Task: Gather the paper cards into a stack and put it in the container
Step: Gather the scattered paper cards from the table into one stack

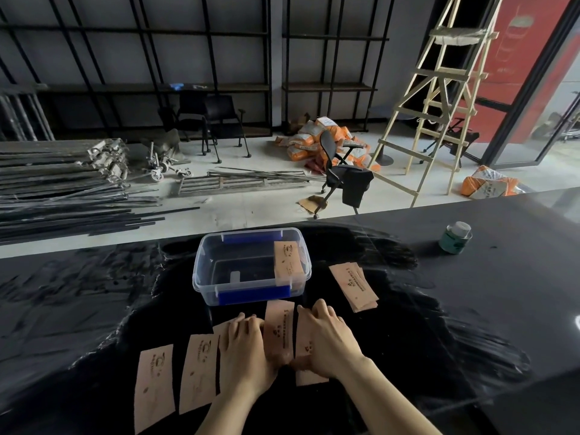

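Several tan paper cards lie in a row on the black table. My left hand (243, 346) rests flat on one card, fingers apart. Pressed flat beside it, my right hand (326, 337) covers another card. Between the two hands a card (277, 328) shows. Two more cards (154, 384) (198, 368) lie left of my left hand. A small fanned pile of cards (354, 285) sits to the right of the container. The clear plastic container (207, 262) with blue latches stands just beyond my hands, holding a card stack (287, 262) at its right end.
A green-labelled jar with a white lid (455, 237) stands at the far right of the table. The table's far edge runs just behind the container. Beyond it are an office chair (342, 171), a wooden ladder (439, 98) and metal bars on the floor.
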Available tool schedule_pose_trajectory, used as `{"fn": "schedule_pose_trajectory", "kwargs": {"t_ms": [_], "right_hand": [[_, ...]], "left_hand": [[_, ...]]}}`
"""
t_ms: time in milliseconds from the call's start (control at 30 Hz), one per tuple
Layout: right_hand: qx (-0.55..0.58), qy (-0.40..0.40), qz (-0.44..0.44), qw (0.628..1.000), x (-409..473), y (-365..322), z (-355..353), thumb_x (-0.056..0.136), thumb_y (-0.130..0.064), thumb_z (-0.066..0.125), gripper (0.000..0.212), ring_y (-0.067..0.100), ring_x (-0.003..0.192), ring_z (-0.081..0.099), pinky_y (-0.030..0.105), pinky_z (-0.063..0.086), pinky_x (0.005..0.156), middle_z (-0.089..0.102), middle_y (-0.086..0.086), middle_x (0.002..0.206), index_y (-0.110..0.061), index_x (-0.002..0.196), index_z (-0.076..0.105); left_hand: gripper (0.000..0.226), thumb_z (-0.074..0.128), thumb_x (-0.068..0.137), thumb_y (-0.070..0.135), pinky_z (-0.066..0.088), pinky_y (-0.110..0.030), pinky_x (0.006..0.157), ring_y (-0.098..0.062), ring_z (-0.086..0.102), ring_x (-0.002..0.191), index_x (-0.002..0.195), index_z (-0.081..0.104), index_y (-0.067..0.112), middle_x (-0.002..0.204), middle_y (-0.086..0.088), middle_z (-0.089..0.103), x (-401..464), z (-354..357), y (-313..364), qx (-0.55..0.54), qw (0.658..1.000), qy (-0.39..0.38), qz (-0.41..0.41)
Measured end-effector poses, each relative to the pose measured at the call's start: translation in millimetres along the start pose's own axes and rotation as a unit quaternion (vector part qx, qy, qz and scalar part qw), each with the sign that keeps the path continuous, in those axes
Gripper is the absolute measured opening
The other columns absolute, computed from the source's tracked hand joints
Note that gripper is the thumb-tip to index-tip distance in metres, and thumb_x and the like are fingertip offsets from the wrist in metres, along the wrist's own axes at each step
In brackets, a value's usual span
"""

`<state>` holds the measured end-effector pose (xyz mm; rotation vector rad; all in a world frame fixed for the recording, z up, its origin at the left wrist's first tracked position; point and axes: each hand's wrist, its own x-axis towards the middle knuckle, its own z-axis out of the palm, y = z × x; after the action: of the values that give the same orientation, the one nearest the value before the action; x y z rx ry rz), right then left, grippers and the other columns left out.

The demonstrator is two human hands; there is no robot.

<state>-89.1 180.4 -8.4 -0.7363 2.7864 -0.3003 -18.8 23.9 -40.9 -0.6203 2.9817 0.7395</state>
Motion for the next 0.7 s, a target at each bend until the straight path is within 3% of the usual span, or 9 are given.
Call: {"fn": "schedule_pose_trajectory", "kwargs": {"t_ms": [100, 233, 367, 433, 467, 500, 567, 700], "right_hand": [[0.023, 0.007, 0.005, 1.000, 3.3, 3.3, -2.3, 0.055, -0.067, 0.087, 0.108, 0.021, 0.107, 0.050, 0.031, 0.050, 0.072, 0.040, 0.002, 0.127, -0.030, 0.145, 0.039], [0.084, 0.021, 0.021, 0.996, 10.7, 3.2, -6.8, 0.066, -0.046, 0.092, 0.085, 0.020, 0.111, 0.047, 0.030, 0.055, 0.078, 0.040, 0.001, 0.129, -0.029, 0.138, 0.050], [0.177, 0.019, 0.033, 0.984, 18.8, 7.5, -2.6, 0.077, -0.010, 0.084, 0.065, 0.022, 0.113, 0.051, 0.033, 0.059, 0.086, 0.043, -0.004, 0.120, -0.023, 0.136, 0.060], [0.223, 0.019, 0.035, 0.974, 21.1, 12.3, -0.6, 0.081, 0.004, 0.074, 0.054, 0.023, 0.110, 0.055, 0.029, 0.060, 0.082, 0.044, -0.007, 0.114, -0.020, 0.129, 0.066], [0.229, 0.025, 0.035, 0.972, 21.0, 13.6, -0.9, 0.082, 0.010, 0.069, 0.054, 0.021, 0.110, 0.056, 0.020, 0.057, 0.079, 0.046, -0.006, 0.114, -0.019, 0.128, 0.067], [0.235, 0.037, 0.035, 0.971, 20.3, 14.6, -1.9, 0.082, 0.012, 0.065, 0.056, 0.019, 0.110, 0.057, 0.012, 0.051, 0.076, 0.050, -0.004, 0.116, -0.019, 0.128, 0.068], [0.254, 0.057, 0.039, 0.965, 18.7, 14.5, -5.8, 0.084, 0.012, 0.060, 0.056, 0.016, 0.110, 0.058, 0.009, 0.047, 0.073, 0.057, 0.000, 0.120, -0.021, 0.128, 0.068], [0.294, 0.068, 0.041, 0.952, 17.5, 7.8, -8.8, 0.088, 0.007, 0.061, 0.047, 0.016, 0.109, 0.063, 0.015, 0.051, 0.072, 0.065, 0.000, 0.121, -0.022, 0.123, 0.070]], "left_hand": [[0.072, 0.073, 0.063, 0.063, 0.026, -0.041, 0.123, -0.019, 0.027, 0.150, 0.125, 0.052, 0.032, 0.146, 0.005, 0.051, 1.4, 0.0, 0.0, -0.019, 1.000, -0.002, -0.013], [0.059, 0.066, 0.059, 0.065, 0.041, -0.042, 0.113, -0.018, 0.051, 0.130, 0.109, 0.054, 0.037, 0.123, 0.011, 0.062, 1.3, -0.4, 1.0, -0.042, 0.998, 0.005, -0.038], [0.042, 0.073, 0.072, 0.046, 0.042, -0.037, 0.109, -0.013, 0.049, 0.122, 0.106, 0.052, 0.035, 0.114, 0.015, 0.057, -4.5, -6.9, 4.9, -0.067, 0.997, 0.015, -0.039], [0.033, 0.072, 0.079, 0.038, 0.046, -0.031, 0.095, -0.013, 0.053, 0.114, 0.107, 0.056, 0.033, 0.111, 0.013, 0.059, -6.3, -10.8, 7.3, -0.091, 0.994, 0.016, -0.057], [0.028, 0.070, 0.083, 0.035, 0.046, -0.027, 0.084, -0.011, 0.056, 0.106, 0.108, 0.059, 0.032, 0.109, 0.011, 0.063, -7.1, -12.8, 7.7, -0.105, 0.992, 0.016, -0.068], [0.024, 0.068, 0.087, 0.033, 0.042, -0.022, 0.074, -0.009, 0.058, 0.098, 0.109, 0.061, 0.030, 0.107, 0.010, 0.065, -8.0, -14.4, 7.7, -0.124, 0.989, 0.012, -0.075], [0.020, 0.067, 0.091, 0.029, 0.037, -0.016, 0.064, -0.004, 0.060, 0.088, 0.110, 0.060, 0.026, 0.104, 0.006, 0.069, -9.0, -14.0, 4.7, -0.186, 0.980, -0.010, -0.069], [0.023, 0.064, 0.096, 0.008, 0.048, -0.021, 0.069, -0.009, 0.066, 0.091, 0.115, 0.057, 0.018, 0.107, -0.001, 0.069, -12.3, -18.0, 5.0, -0.331, 0.940, -0.052, -0.065]]}}
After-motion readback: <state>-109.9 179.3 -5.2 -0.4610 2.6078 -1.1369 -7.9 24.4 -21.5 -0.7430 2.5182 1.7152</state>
